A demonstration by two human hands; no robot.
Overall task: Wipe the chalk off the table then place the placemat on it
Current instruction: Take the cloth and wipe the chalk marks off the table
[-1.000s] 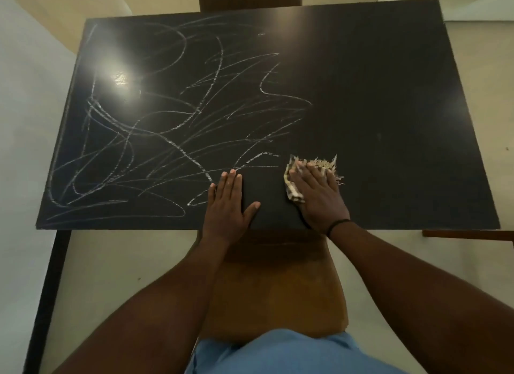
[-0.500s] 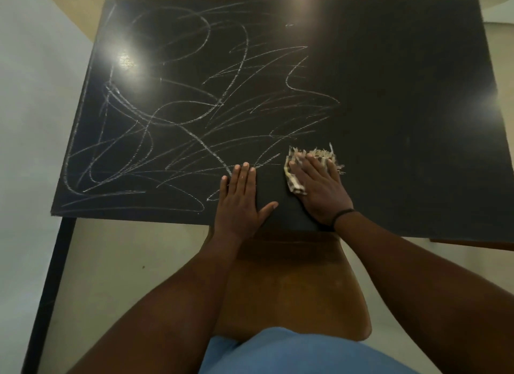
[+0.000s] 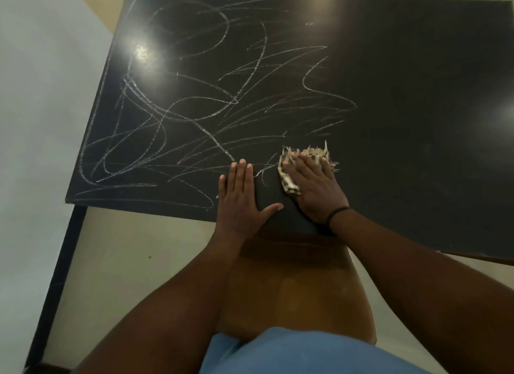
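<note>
Wooden chair seat (image 3: pixel 294 284) is seen nearest, below the worktop's (image 3: pixel 417 123) near edge, with both forearms reaching over it. On that edge the left hand (image 3: pixel 242 198) is laid flat, fingers straight and together, thumb spread to the right; nothing is held by it. Just beside it, to the right, the right hand (image 3: pixel 314 184) is pressed palm-down with fingers extended over a crumpled, frayed cloth (image 3: pixel 292 173), which is pinned against the dark surface rather than pinched. The grip that matters is therefore the right one. From the cloth, the chalk scribbles (image 3: pixel 194 109) lie ahead and mainly to the left, spreading across the left and middle of the worktop up to its far edge, while the part to the right is seen bare of marks. The next strokes are judged to run forward and leftward, across the left hand's place. No placemat is seen in this view
</note>
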